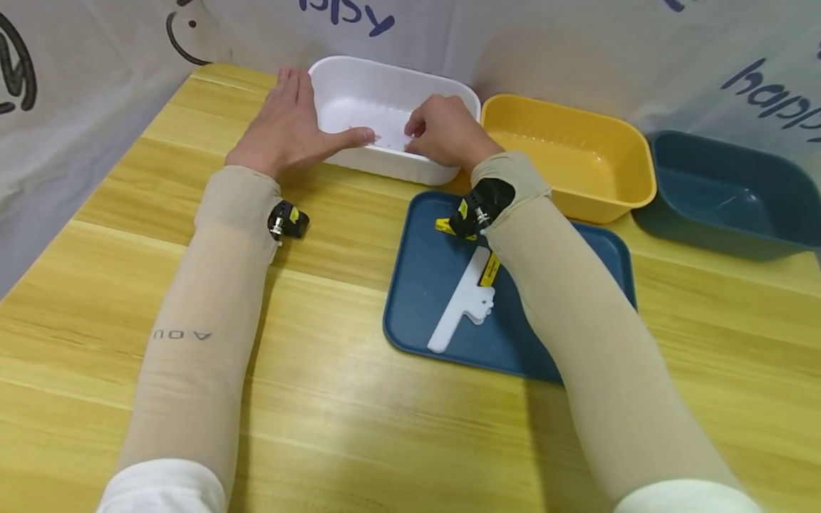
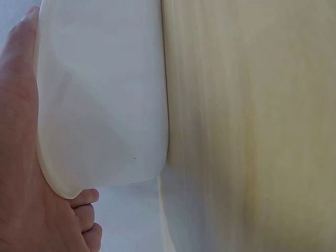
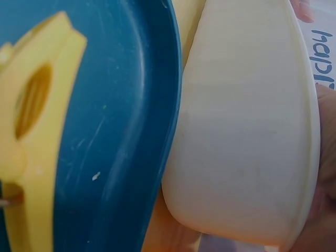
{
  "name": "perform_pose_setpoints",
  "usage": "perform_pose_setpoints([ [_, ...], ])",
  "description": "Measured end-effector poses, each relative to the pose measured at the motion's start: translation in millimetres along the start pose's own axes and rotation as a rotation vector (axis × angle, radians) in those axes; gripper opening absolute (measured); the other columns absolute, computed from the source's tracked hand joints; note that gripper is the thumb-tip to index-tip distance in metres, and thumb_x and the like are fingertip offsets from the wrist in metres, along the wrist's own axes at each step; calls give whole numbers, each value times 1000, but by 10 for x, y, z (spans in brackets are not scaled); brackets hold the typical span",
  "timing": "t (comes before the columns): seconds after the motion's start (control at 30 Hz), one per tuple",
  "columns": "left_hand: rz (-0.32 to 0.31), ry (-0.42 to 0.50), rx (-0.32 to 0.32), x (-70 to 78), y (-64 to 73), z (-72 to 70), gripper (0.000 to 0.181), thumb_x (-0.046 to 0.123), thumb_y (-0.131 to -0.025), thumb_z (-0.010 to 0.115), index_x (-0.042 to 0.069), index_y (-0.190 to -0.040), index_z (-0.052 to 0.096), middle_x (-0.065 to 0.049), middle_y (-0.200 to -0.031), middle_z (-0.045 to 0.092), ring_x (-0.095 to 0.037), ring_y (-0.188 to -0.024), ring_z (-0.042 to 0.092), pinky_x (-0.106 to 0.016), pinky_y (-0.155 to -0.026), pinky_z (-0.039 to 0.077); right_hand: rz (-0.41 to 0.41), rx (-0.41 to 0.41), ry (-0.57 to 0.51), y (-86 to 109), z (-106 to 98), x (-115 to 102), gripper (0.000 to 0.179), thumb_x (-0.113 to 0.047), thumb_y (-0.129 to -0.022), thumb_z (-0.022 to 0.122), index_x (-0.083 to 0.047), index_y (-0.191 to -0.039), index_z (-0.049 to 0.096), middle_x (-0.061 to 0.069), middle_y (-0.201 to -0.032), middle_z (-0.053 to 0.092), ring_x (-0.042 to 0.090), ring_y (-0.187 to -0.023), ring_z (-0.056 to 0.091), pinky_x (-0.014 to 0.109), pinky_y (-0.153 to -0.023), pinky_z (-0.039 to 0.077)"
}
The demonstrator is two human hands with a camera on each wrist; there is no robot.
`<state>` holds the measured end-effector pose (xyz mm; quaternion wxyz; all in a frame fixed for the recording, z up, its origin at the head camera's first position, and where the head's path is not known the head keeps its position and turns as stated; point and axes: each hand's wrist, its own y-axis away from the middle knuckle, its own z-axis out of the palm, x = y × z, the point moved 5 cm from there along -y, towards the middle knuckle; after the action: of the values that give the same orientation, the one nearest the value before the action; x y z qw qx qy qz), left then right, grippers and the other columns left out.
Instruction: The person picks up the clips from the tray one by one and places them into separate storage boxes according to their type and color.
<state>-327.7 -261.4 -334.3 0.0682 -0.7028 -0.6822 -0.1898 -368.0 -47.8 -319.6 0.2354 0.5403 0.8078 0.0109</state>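
A white plastic bin [image 1: 395, 165] stands at the back of the table. My left hand [image 1: 285, 132] grips its left end, thumb lying along the front rim. Three of its fingers [image 2: 84, 215] curl past the end in the left wrist view. Over the front rim, toward the right end, my right hand [image 1: 445, 128] reaches into the bin with bent fingers; I cannot tell whether it pinches anything. Small faint marks show on the bin's floor between the hands. In the right wrist view the bin's wall [image 3: 247, 121] covers the right fingertips.
Below my right forearm lies a blue tray [image 1: 410, 285]. It bears a white bag clip [image 1: 458, 303] with a scalloped tab and a yellow plastic piece [image 1: 490, 271] with dark print. A yellow bin [image 1: 593, 203] and a dark teal bin [image 1: 718, 235] stand to the right, before a cloth [image 1: 564, 43].
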Motion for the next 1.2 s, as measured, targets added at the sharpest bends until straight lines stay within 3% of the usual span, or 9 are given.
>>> perform_pose_setpoints([
  [0.4,9,-7,-10,39,-5,11,135,94,-81,41,4,-162,-20,-14,-172,-23,-30,-161,-23,-49,-136,-5,33,-18,32,-3,0,15,44,-27,-101,66,-12,-143,64,8,-143,66,25,-124,54,32,-112,53],
  [0.83,20,-4,-3,-19,-12,70,136,94,-81,42,3,-162,-18,-15,-172,-23,-32,-162,-22,-50,-136,-4,56,-40,46,-47,66,17,43,-25,-101,67,-12,-142,64,9,-141,66,25,-123,53,33,-113,53],
  [1.2,28,19,-2,-25,11,116,138,94,-80,45,3,-163,-17,-15,-172,-21,-31,-162,-21,-51,-136,-3,21,-45,77,-3,117,31,39,-22,-101,66,-9,-137,67,12,-133,69,28,-121,53,36,-112,52],
])
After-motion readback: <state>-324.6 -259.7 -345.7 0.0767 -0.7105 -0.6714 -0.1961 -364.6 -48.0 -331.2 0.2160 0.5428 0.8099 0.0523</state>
